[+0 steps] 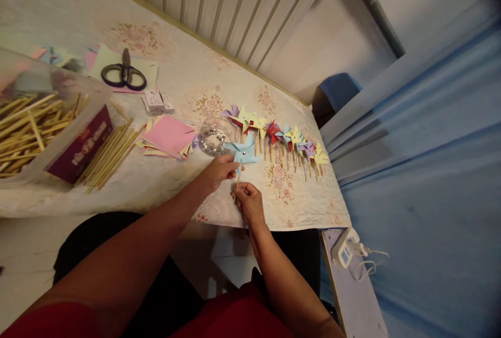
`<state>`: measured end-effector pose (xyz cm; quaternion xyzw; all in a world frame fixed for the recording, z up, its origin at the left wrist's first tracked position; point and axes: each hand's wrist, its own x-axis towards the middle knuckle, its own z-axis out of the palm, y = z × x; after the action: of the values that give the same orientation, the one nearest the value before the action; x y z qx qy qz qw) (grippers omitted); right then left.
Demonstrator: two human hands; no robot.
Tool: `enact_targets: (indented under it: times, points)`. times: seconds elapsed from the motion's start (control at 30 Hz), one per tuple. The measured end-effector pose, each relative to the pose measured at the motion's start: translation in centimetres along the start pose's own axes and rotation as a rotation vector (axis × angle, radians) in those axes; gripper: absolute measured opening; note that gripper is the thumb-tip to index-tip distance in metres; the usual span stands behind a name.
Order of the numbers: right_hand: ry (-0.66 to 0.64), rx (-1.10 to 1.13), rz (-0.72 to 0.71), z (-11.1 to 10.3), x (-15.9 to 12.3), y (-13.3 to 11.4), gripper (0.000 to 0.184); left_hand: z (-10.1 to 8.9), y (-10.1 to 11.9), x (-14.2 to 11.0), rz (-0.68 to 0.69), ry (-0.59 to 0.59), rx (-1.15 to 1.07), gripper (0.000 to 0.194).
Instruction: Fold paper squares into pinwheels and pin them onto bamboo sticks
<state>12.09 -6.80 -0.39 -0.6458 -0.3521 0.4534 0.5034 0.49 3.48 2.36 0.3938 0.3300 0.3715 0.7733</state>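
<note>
A light blue paper pinwheel [247, 151] with a pin at its centre is held up over the front of the table. My left hand [222, 171] pinches its lower left blade from the side. Below it, the fingers of my right hand [249, 201] are closed on the pinwheel's thin wooden stick [239, 176]. Just behind my left hand stands a round clear container [213, 137] of small shiny pins. A row of finished-looking pinwheels [293, 139] in yellow, red, purple and blue lies to the right.
Left of the hands lie stacked coloured paper squares [168, 136], small boxes [157, 102] and scissors [124, 73] on more paper. Loose wooden sticks [113, 155] lie beside a clear bin [23, 184] full of sticks. A power strip [345, 247] sits by the table's right corner, near a blue curtain [415, 186].
</note>
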Motion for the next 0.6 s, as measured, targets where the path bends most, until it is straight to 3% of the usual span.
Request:
enact_targets:
  times: [0.6]
  points:
    - [-0.04,-0.016,0.006,0.05,-0.43,-0.66,0.018,-0.24,-0.74,0.59,0.018,-0.037,-0.017,0.024]
